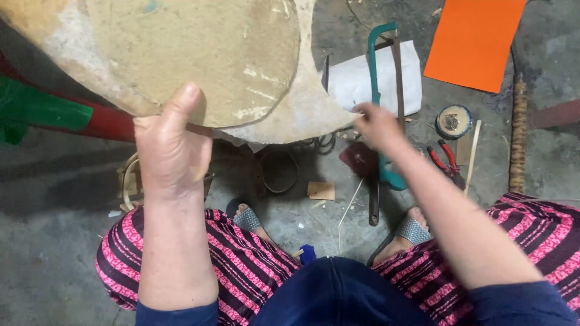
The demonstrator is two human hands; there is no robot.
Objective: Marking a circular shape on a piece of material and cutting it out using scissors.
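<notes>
**Disc held up in both hands**

Disc (pixel 181 54), tan and worn, fills the top left of my view, raised above the floor (pixel 54 181). A second, paler sheet (pixel 308 108) lies under it and juts out to the right in a curved point. My left hand (pixel 169 151) clamps the disc's lower edge, thumb pressed flat on its face and fingers hidden behind. My right hand (pixel 377 127) is blurred; its fingers are pinched together at the tip of the paler sheet, though I cannot tell whether they grip it or only touch it.

Below the sheet, on the floor, a green-framed hacksaw (pixel 380 90) lies across a white sheet of paper (pixel 356 84). Red-handled pliers (pixel 447 160) lie just right of the saw, with a small round tin (pixel 453 121) near them. An orange sheet (pixel 474 39) lies toward the top right corner. A small wood block (pixel 321 191) sits between my feet, which are in grey sandals (pixel 414 229).
</notes>
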